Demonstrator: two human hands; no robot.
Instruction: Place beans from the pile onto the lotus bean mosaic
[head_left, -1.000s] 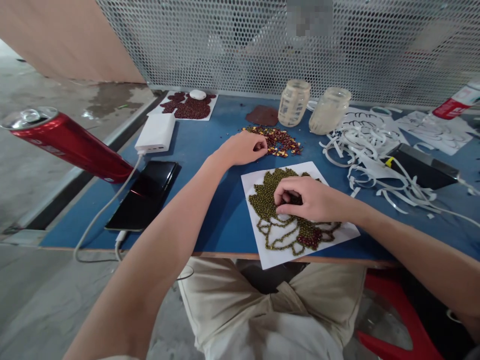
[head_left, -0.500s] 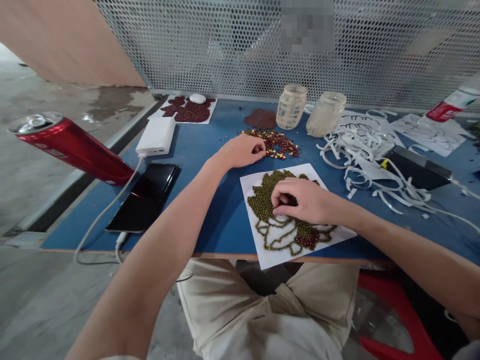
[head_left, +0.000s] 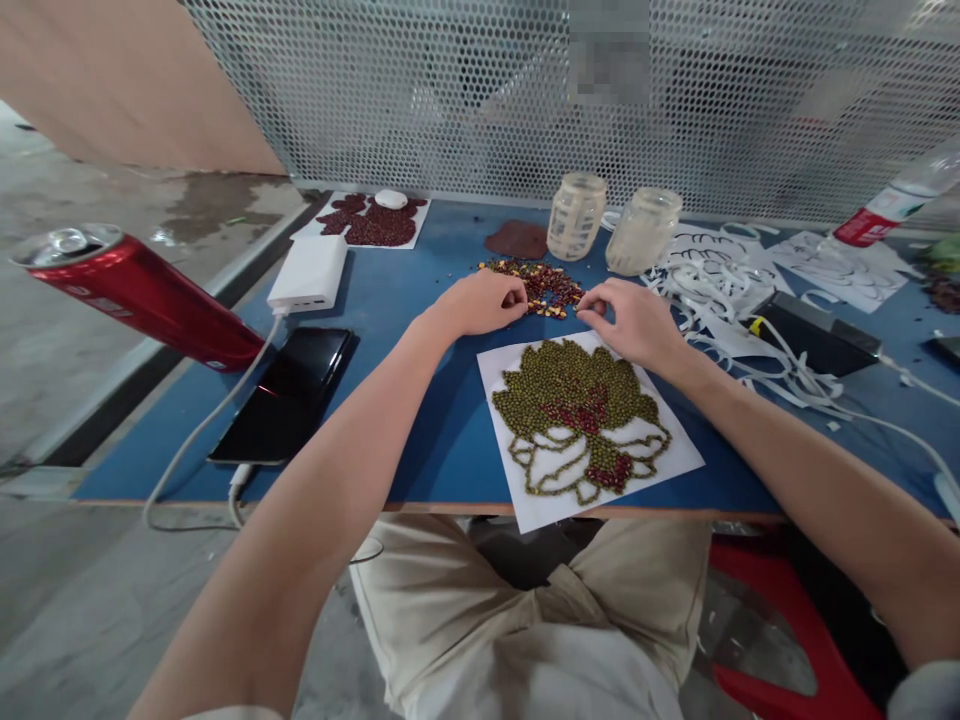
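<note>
A loose pile of mixed beans and seeds [head_left: 553, 288], red, yellow and green, lies on the blue table. At its left edge rests my left hand [head_left: 489, 301], fingers curled together; what they hold, if anything, is hidden. My right hand [head_left: 628, 318] is at the pile's right edge, thumb and fingertips pinched at the outer beans; whether a bean is between them is too small to tell. Nearer me, a white sheet carries a bean picture [head_left: 577, 400] of a flower, filled with green beans above, dark red ones in the centre and low down, with bare white petals outlined in green.
Two cloudy jars [head_left: 576, 217] stand behind the pile, by a flat brown patch [head_left: 517, 239]. White paper strips [head_left: 720, 285] and a black box [head_left: 814, 333] lie right. On the left are a red can [head_left: 150, 300], a phone [head_left: 289, 395] and a white power bank [head_left: 309, 273].
My right hand has moved up and away from the bean picture to the right edge of the pile, uncovering the red centre. My left hand has stayed by the pile.
</note>
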